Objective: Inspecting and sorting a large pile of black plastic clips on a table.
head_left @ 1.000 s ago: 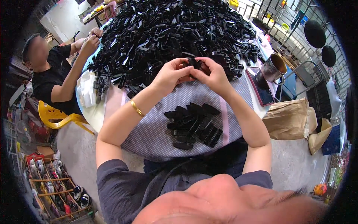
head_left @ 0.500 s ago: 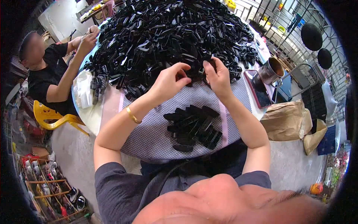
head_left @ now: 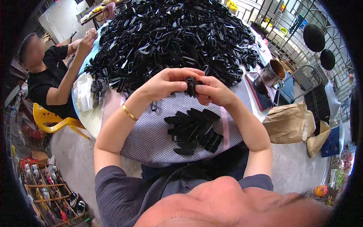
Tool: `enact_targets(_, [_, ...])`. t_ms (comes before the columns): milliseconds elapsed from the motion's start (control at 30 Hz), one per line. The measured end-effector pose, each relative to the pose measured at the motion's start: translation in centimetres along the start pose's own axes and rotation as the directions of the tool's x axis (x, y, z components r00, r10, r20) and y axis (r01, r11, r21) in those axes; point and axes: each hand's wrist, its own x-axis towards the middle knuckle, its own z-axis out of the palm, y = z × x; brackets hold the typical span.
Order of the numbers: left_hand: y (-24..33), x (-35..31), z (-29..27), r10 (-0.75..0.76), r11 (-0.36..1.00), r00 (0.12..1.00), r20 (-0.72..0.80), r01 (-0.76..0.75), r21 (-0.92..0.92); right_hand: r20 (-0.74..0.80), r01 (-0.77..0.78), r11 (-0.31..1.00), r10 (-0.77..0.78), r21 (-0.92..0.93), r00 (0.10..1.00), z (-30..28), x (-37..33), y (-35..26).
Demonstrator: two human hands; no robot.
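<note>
OK, live now: both hands up front, just my side of the big heap [head_left: 177, 34], over the dotted cloth [head_left: 141, 138]. L hand [head_left: 166, 85] has thumb + fingers closed in on a black pc [head_left: 191, 87]; R hand [head_left: 216, 91] grips it too, thumb on the near side, tips almost meeting L's. Neither hand's wide. Can't tell if it's 1 pc or a couple pressed tgthr; fingers cover too much.

Step in hand, I'd judge: two-handed fingertip work on that pc, mid-handling. Next move calls for a steady pinch w/ one hand while the other shifts or lets go, def no sudden slip, since it looks smooth + small.

Below my wrists, a small batch [head_left: 194, 130] of similar black pcs lies on the cloth, apart from the heap. One loose bit [head_left: 154, 106] sits by L wrist, nr the gold bangle [head_left: 129, 112]. Phone [head_left: 261, 94] + metal mug [head_left: 270, 73] off to the R.

Vs half a sec ago: hands were apart then, up at the heap's near edge, L fingers spread; now they've met round the pc, a bit nearer me. Small batch looks the same, no add'l pcs I can see.
</note>
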Motion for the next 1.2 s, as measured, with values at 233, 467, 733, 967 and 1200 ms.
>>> enact_targets(233, [-0.8,0.3,0.1,0.077,0.995,0.997,-0.022,-0.079,-0.058,0.041,-0.036,0.999,0.034,0.038,0.999,0.0,-0.1,-0.1])
enact_targets(467, [-0.6,0.2,0.3,0.060,0.995,0.930,-0.362,-0.029,0.091,-0.248,0.131,0.937,-0.217,-0.323,0.944,-0.5,0.3,0.1])
enact_targets(733, [-0.5,0.1,2.1,0.033,0.969,0.843,-0.536,0.105,0.225,-0.318,0.205,0.654,-0.587,-0.728,0.744,1.7,0.5,0.7])
enact_targets(967, [-0.8,0.1,2.0,0.125,0.954,0.838,-0.531,0.045,0.297,-0.294,0.233,0.636,-0.610,-0.735,0.736,0.6,0.8,1.3])
enact_targets(1200, [-1.4,-0.1,1.8,0.139,0.973,0.843,-0.519,-0.020,0.228,-0.258,0.222,0.571,-0.639,-0.791,0.725,1.4,0.7,1.1])
